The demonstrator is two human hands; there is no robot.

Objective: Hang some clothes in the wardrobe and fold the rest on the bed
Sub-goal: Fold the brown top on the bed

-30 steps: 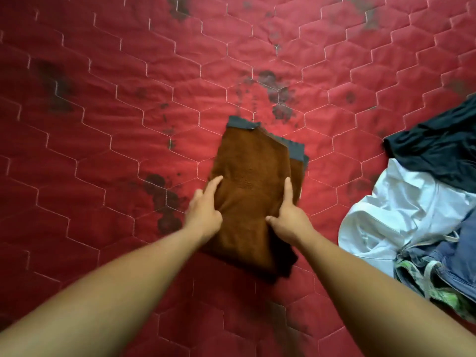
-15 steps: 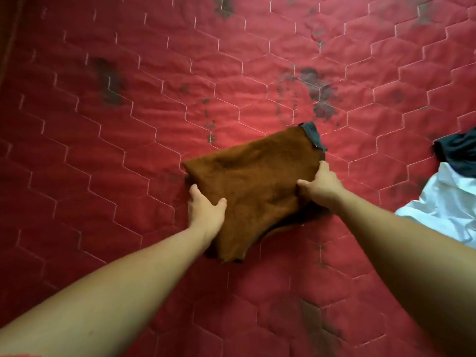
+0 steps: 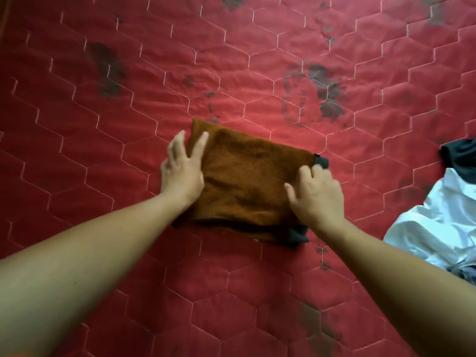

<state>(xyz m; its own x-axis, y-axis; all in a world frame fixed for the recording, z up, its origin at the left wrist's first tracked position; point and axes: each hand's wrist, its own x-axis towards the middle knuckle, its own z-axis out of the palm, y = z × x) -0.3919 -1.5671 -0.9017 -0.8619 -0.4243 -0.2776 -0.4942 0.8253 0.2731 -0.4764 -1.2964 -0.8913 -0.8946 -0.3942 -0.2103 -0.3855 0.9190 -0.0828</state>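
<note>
A folded brown garment (image 3: 247, 179) with dark grey trim lies flat on the red quilted bed (image 3: 257, 60), near the middle of the view. My left hand (image 3: 183, 168) rests on its left end with fingers spread and fairly straight. On the garment's right end sits my right hand (image 3: 316, 194), its fingers bent a little and pressing down near the grey cuff. Neither hand lifts the garment off the bed.
A pile of unfolded clothes lies at the right edge: a white garment (image 3: 438, 222), a dark one (image 3: 461, 155) behind it and a bit of denim (image 3: 463, 274) below. Dark stains mark the mattress cover.
The brown garment has been turned from lengthwise to crosswise and laid flat on the bed. Both hands have loosened their grip and now lie on top of it. The view has shifted left.
</note>
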